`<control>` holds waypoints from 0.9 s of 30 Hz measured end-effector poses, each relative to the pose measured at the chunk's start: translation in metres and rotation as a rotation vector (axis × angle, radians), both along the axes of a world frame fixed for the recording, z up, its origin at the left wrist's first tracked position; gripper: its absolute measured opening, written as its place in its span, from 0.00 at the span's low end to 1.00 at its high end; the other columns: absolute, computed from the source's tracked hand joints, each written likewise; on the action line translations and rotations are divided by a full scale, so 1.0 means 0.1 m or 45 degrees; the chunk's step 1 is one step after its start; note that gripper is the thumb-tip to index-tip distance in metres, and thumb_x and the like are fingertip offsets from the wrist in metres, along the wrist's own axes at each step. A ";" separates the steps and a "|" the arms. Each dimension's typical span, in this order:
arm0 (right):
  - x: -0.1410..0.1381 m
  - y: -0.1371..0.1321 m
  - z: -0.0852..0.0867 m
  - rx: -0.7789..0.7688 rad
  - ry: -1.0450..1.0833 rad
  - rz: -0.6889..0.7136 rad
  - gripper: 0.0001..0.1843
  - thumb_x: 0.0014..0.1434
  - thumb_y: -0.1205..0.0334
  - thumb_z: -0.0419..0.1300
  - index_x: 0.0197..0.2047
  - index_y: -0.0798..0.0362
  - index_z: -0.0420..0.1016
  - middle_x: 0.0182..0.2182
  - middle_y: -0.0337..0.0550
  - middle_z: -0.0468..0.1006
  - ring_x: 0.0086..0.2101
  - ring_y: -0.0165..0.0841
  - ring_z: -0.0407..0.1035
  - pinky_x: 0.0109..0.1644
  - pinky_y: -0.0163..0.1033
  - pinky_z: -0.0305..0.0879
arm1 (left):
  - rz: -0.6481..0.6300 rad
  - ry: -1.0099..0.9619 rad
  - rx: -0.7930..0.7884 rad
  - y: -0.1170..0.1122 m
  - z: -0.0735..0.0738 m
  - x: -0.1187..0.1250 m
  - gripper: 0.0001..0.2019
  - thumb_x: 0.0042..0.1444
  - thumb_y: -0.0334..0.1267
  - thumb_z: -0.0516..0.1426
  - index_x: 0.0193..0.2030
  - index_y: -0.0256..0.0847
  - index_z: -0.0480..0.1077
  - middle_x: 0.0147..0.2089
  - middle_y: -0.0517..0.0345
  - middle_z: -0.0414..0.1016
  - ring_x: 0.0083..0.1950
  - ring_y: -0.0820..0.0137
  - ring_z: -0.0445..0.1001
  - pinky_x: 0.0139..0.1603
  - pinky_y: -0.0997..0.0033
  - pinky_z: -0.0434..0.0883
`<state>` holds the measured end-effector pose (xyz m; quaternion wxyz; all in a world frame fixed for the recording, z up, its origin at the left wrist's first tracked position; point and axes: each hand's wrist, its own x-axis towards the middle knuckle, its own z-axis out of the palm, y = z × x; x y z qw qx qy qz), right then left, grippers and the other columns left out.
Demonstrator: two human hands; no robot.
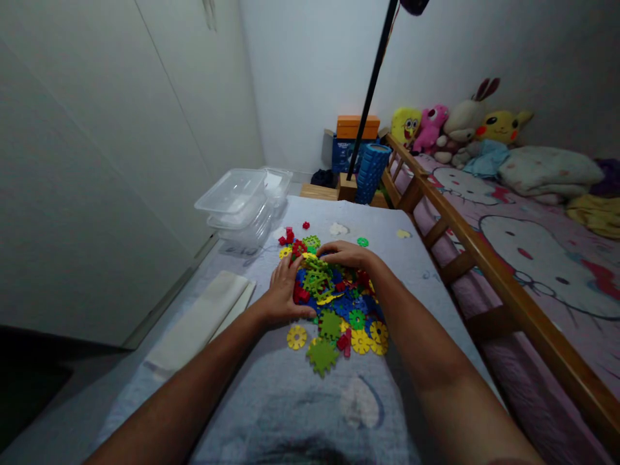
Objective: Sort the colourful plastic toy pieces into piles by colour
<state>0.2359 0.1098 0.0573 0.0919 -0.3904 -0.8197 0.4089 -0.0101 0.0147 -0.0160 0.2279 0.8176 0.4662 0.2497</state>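
Observation:
A heap of flat plastic gear-shaped pieces (339, 310) in green, yellow, red and blue lies on a grey cloth (310, 400) in front of me. My left hand (283, 294) rests on the heap's left side, fingers stretched along it, thumb by the red pieces. My right hand (346, 255) lies palm down over the far top of the heap, fingers flat and pointing left. Both hands cup the pile from two sides. A few loose pieces (339, 228) lie just beyond the hands.
Stacked clear plastic containers (239, 200) stand at the far left of the cloth. A folded white cloth (206, 320) lies to the left. A wooden bed rail (484, 271) runs along the right, with plush toys (455, 126) behind. A black pole (371, 90) rises beyond.

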 end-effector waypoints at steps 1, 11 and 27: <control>0.07 -0.07 0.03 0.001 0.059 -0.035 0.20 0.60 0.52 0.61 0.51 0.52 0.80 0.49 0.42 0.82 0.49 0.39 0.73 0.56 0.41 0.66 | 0.020 -0.052 -0.005 0.07 0.03 -0.01 0.57 0.45 0.67 0.63 0.75 0.44 0.45 0.78 0.38 0.36 0.78 0.42 0.38 0.73 0.38 0.47; 1.04 -0.24 -0.30 0.465 0.029 -1.149 0.21 0.59 0.54 0.55 0.49 0.56 0.78 0.52 0.52 0.79 0.54 0.42 0.70 0.62 0.47 0.62 | 0.535 0.108 0.055 1.17 0.21 0.21 0.30 0.64 0.54 0.50 0.66 0.36 0.63 0.70 0.37 0.56 0.73 0.50 0.55 0.71 0.48 0.55; 0.39 0.01 -0.43 0.223 0.033 -0.682 0.19 0.65 0.57 0.52 0.51 0.56 0.78 0.52 0.49 0.79 0.53 0.37 0.71 0.61 0.42 0.63 | -0.128 0.311 -0.220 1.46 0.42 0.77 0.20 0.59 0.51 0.53 0.47 0.41 0.79 0.52 0.52 0.80 0.53 0.60 0.73 0.54 0.65 0.68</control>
